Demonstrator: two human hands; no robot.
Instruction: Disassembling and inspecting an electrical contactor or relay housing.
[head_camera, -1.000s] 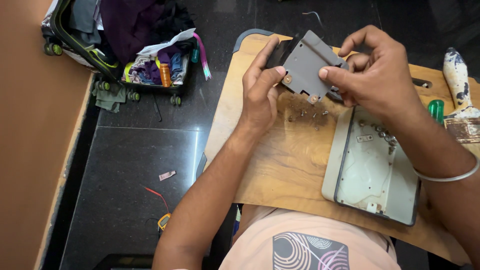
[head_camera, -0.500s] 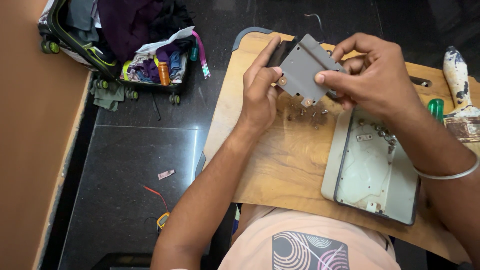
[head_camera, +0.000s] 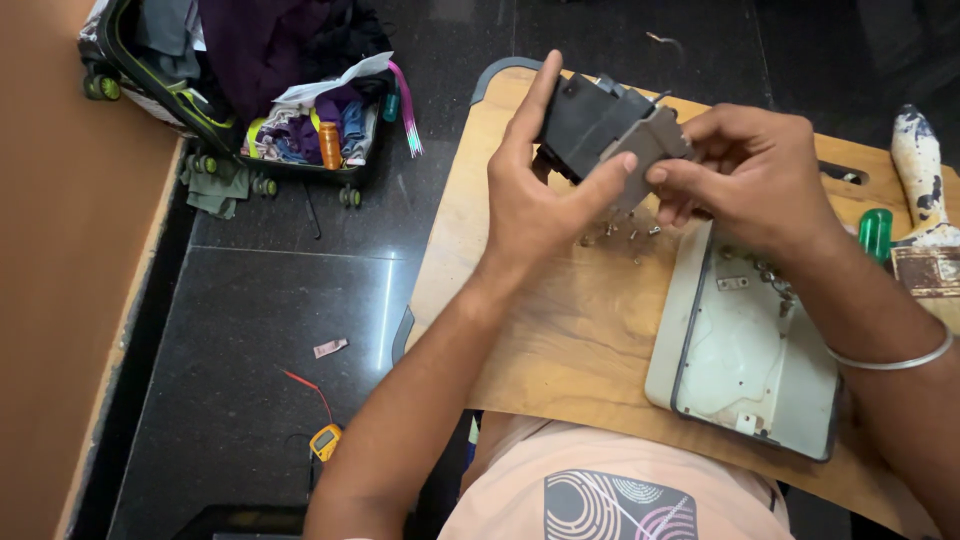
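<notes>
Both hands meet above the far edge of a wooden lap bench (head_camera: 560, 340); the left hand (head_camera: 535, 200) has its grip closed on a dark grey box-shaped part (head_camera: 585, 125), fingers up its left side and thumb pressing the front; the right hand (head_camera: 750, 175) pinches a flat grey metal plate (head_camera: 655, 145) that lies against the same part, thumb and forefinger at its lower edge; the part is held in the air, tilted, just above the board.

Directly beneath the hands, a few small screws (head_camera: 625, 235) lie scattered on the wood; just right of them rests a pale grey rectangular casing (head_camera: 745, 360), open side up, reaching almost to the near right edge of the board; the near left stretch of wood is bare.

At the far right edge lie a green-handled tool (head_camera: 876, 232) and a paint-spattered white handle (head_camera: 918, 165).

Left of the board, dark polished floor (head_camera: 260, 330) spreads wide; on it sit a small yellow meter (head_camera: 325, 441) with a red lead, and a small pink scrap (head_camera: 330, 348); further off, an open suitcase (head_camera: 250, 90) holds clothes and an orange bottle (head_camera: 331, 145).
</notes>
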